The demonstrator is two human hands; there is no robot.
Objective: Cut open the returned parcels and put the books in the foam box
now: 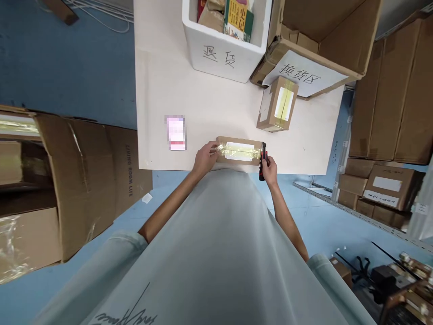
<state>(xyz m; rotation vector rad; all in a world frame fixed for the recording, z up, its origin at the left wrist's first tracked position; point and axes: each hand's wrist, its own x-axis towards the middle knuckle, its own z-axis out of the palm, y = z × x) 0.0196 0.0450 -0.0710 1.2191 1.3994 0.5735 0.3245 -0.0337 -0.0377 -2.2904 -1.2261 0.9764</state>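
Note:
A small taped cardboard box (239, 158) lies at the table's front edge, just before my body. A white label and shiny yellowish tape run along its upper face. My left hand (204, 160) grips the box's left end, fingertips on the tape. In my right hand (270, 170) is a black-and-red box cutter (261, 170), held upright against the right end of the box. The cutter hides part of that end, and I cannot make out its blade.
A second taped carton (274, 110) stands farther back on the white table (162, 90). Behind are a white foam bin (219, 61) with books and a large open carton (341, 58). A blurred pink-white item (176, 134) lies left. Big cartons (101, 167) flank the table.

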